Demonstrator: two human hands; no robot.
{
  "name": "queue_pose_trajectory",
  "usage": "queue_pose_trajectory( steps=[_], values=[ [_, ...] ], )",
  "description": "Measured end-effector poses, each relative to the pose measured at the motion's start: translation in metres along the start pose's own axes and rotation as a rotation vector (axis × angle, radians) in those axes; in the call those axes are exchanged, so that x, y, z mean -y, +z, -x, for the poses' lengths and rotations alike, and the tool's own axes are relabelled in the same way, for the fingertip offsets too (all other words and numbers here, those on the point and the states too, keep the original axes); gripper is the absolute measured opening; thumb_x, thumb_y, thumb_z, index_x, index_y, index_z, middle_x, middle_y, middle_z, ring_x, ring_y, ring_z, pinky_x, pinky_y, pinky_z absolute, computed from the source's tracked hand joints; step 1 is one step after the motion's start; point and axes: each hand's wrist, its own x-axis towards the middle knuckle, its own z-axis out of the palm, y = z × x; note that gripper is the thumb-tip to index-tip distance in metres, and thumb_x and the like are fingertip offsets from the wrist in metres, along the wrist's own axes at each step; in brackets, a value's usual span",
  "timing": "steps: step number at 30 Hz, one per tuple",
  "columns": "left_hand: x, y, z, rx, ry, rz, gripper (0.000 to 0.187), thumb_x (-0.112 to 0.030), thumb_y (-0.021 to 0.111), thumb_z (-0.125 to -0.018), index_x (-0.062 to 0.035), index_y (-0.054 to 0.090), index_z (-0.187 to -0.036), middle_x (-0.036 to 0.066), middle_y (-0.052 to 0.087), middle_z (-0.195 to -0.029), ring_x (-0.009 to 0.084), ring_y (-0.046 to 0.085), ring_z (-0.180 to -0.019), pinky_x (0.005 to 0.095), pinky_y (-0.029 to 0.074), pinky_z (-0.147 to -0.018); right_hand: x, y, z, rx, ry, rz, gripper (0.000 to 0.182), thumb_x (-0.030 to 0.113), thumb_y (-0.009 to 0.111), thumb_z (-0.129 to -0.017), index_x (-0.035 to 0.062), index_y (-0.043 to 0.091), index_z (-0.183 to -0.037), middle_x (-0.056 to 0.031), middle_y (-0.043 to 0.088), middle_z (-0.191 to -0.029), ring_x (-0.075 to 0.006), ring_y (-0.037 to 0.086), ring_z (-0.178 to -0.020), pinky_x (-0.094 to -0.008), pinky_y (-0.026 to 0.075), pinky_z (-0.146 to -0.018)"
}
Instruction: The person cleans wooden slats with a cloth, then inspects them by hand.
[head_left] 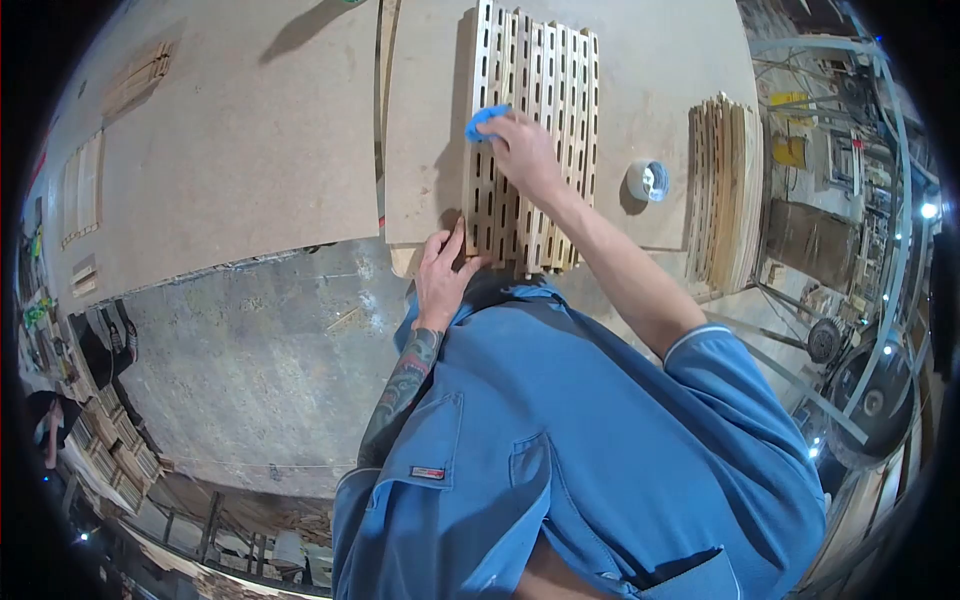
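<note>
Several pale wooden slats with rows of slots (545, 150) lie side by side on the table in front of me. My right hand (528, 155) pinches a crumpled blue cloth (484, 123) and presses it on the leftmost slat, a little above its middle. At the near left end of the slats, my left hand (443, 275) grips the corner of that outer slat, index finger along its side and thumb at its end. To the right stands a small round tub (648, 181) with something white inside.
A stack of similar slats (722, 190) lies at the table's right edge. More wooden pieces (85, 190) rest on the board (270, 130) to the left. Metal frames with wheels (870, 390) stand at the right. Another person's feet (125, 335) show at far left.
</note>
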Motion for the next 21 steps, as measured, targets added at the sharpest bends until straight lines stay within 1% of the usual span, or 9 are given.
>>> queue_pose_trajectory(
  steps=[2,5,8,11,12,14,17,19,21],
  values=[
    [-0.003,-0.001,0.0,-0.018,0.02,-0.037,0.067,-0.03,0.081,-0.078,-0.0098,0.059,-0.139,0.013,0.058,-0.112,0.032,0.06,-0.1,0.04,0.052,-0.084,0.015,0.003,0.038,-0.011,0.02,-0.056,0.022,-0.005,0.065,-0.082,0.0056,0.074,-0.099,-0.0173,0.069,-0.098,-0.0365,0.069,-0.085,-0.0416,0.056,-0.075],
    [0.0,0.002,-0.001,-0.02,0.01,-0.04,0.063,-0.026,0.084,-0.076,-0.0053,0.063,-0.132,0.013,0.059,-0.108,0.0294,0.06,-0.099,0.0386,0.05,-0.086,0.037,0.007,0.092,0.03,0.119,-0.055,0.022,-0.004,0.067,-0.082,0.0065,0.075,-0.099,-0.0178,0.068,-0.094,-0.0368,0.068,-0.084,-0.042,0.056,-0.073],
    [-0.005,-0.004,-0.001,0.02,-0.031,0.083,0.067,-0.028,0.086,-0.075,-0.0029,0.062,-0.132,0.014,0.06,-0.111,0.0311,0.06,-0.102,0.0398,0.051,-0.087,0.058,0.005,0.133,0.068,0.161,-0.089,0.023,-0.004,0.065,-0.081,0.0071,0.075,-0.098,-0.0162,0.066,-0.089,-0.0342,0.068,-0.083,-0.0406,0.056,-0.073],
    [0.019,0.002,0.007,-0.043,0.174,-0.005,0.076,-0.03,0.087,-0.073,-0.0008,0.056,-0.137,0.017,0.06,-0.12,0.0336,0.061,-0.109,0.0406,0.051,-0.092,0.066,-0.012,0.141,0.288,0.313,-0.237,0.024,-0.003,0.068,-0.081,0.007,0.075,-0.102,-0.0171,0.068,-0.09,-0.0327,0.068,-0.082,-0.0384,0.055,-0.074],
    [0.016,-0.002,0.011,-0.06,0.202,-0.018,0.08,-0.03,0.087,-0.073,-0.0013,0.054,-0.139,0.018,0.059,-0.123,0.035,0.06,-0.112,0.0417,0.051,-0.093,0.074,-0.019,0.135,0.294,0.533,-0.533,0.025,-0.002,0.07,-0.081,0.0077,0.075,-0.103,-0.0179,0.069,-0.093,-0.0307,0.068,-0.082,-0.0376,0.055,-0.075],
    [0.005,-0.013,0.032,-0.102,0.244,-0.054,0.086,-0.031,0.088,-0.072,-0.0023,0.05,-0.143,0.02,0.057,-0.13,0.0379,0.058,-0.117,0.044,0.049,-0.096,0.068,-0.018,0.107,0.193,0.364,-0.429,0.023,0.001,0.07,-0.083,0.0086,0.075,-0.104,-0.017,0.07,-0.095,-0.0309,0.068,-0.083,-0.0372,0.055,-0.077],
    [0.007,-0.02,0.056,-0.147,0.089,-0.071,0.092,-0.036,0.088,-0.071,-0.0044,0.046,-0.147,0.021,0.054,-0.137,0.0385,0.056,-0.122,0.0446,0.048,-0.1,0.084,-0.012,0.038,0.066,0.144,-0.2,0.018,0.006,0.067,-0.087,0.0092,0.073,-0.104,-0.0124,0.07,-0.097,-0.0315,0.068,-0.085,-0.0365,0.055,-0.079],
    [0.006,-0.022,0.061,-0.24,0.026,-0.106,0.083,-0.032,0.087,-0.074,-0.0048,0.051,-0.144,0.022,0.056,-0.136,0.0388,0.055,-0.124,0.0444,0.046,-0.103,0.086,0.013,0.001,-0.081,0.043,-0.105,0.02,0.006,0.062,-0.089,0.0111,0.069,-0.107,-0.0089,0.068,-0.101,-0.0311,0.068,-0.085,-0.0357,0.056,-0.075],
    [0.007,-0.025,0.057,-0.302,-0.011,-0.119,0.077,-0.028,0.086,-0.075,-0.0049,0.055,-0.141,0.022,0.057,-0.135,0.039,0.055,-0.125,0.0443,0.044,-0.105,0.055,0.054,-0.029,-0.107,-0.129,0.039,0.025,0.003,0.06,-0.086,0.0118,0.067,-0.108,-0.0093,0.066,-0.107,-0.0317,0.066,-0.098,-0.0415,0.054,-0.087]
  ],
)
